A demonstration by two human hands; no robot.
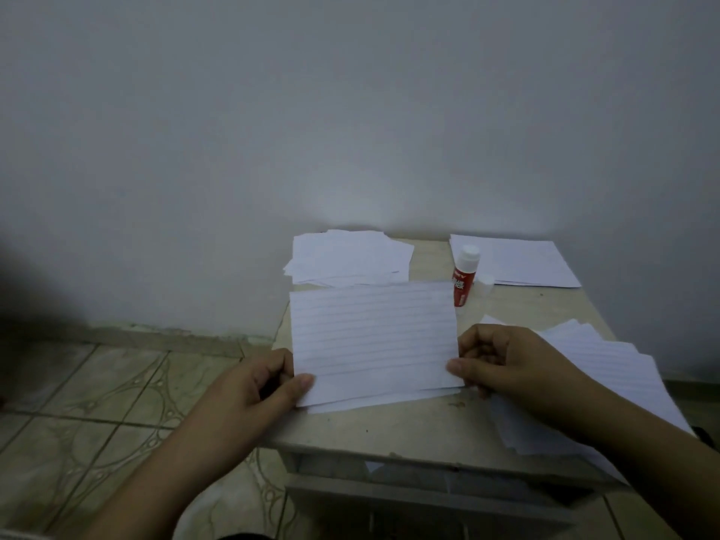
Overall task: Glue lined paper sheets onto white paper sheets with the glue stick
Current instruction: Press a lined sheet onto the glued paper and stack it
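Plain pale wall (pixel 350 111) fills upper half, unmarked, brightest patch near centre, dimmer toward corners. Dark shadow at 9 o'clock edge. Tiled floor (pixel 97 415) at 8 o'clock: beige tiles, curling circular pattern, dark grout lines. Worn skirting strip (pixel 163 337) where wall meets floor. Small beige table (pixel 409 426) at 5 o'clock, pushed against wall, top speckled. Light dim overall.
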